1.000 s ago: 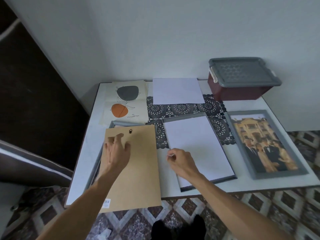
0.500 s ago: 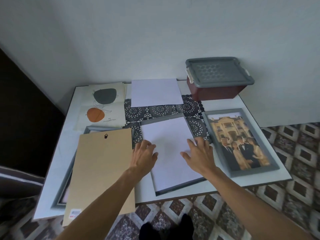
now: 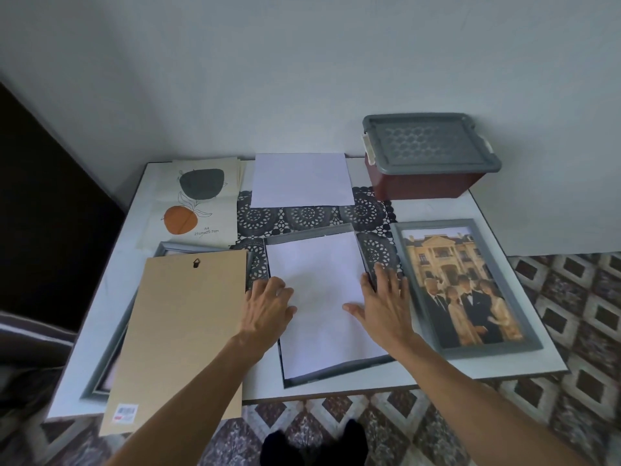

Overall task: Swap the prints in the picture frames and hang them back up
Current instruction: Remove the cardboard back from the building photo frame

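Left hand (image 3: 267, 306) and right hand (image 3: 386, 302) press flat, fingers spread, on a white sheet (image 3: 322, 297) inside the middle frame (image 3: 336, 371). A lidded box (image 3: 426, 156) sits behind on the tabletop (image 3: 504, 358)

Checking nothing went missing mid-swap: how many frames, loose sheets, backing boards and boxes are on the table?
Grey picture frames: 3
Loose paper sheets: 3
Brown cardboard backing board: 1
Dark red lidded box: 1
Total: 8

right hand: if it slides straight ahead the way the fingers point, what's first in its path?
Probably bare black lace doily: the right hand lies flat on the middle frame's right edge, fingers toward the wall. Further on, perhaps the lidded box.
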`<action>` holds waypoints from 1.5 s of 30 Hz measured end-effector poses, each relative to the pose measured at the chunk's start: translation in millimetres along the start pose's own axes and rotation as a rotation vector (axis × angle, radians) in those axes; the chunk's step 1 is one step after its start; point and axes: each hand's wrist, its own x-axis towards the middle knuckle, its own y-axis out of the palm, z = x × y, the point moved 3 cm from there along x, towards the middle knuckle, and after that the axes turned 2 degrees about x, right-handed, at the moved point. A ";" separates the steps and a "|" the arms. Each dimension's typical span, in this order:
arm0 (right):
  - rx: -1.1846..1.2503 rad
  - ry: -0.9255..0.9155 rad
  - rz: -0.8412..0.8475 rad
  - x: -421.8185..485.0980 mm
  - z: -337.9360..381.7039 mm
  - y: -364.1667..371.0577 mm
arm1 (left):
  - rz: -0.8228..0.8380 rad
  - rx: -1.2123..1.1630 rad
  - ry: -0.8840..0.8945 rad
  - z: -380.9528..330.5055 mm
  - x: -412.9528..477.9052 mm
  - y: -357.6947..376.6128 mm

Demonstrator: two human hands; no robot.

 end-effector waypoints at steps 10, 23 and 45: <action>0.559 0.067 -0.182 -3.4 16.1 -18.9 | -0.019 -0.023 -0.003 3.0 1.2 2.5; 1.313 0.172 0.084 27.5 -13.5 -57.9 | -0.113 -0.373 -0.216 13.0 6.2 -17.7; 2.060 0.473 0.028 143.5 49.4 -96.2 | -0.133 -1.468 -0.550 22.2 99.7 -78.9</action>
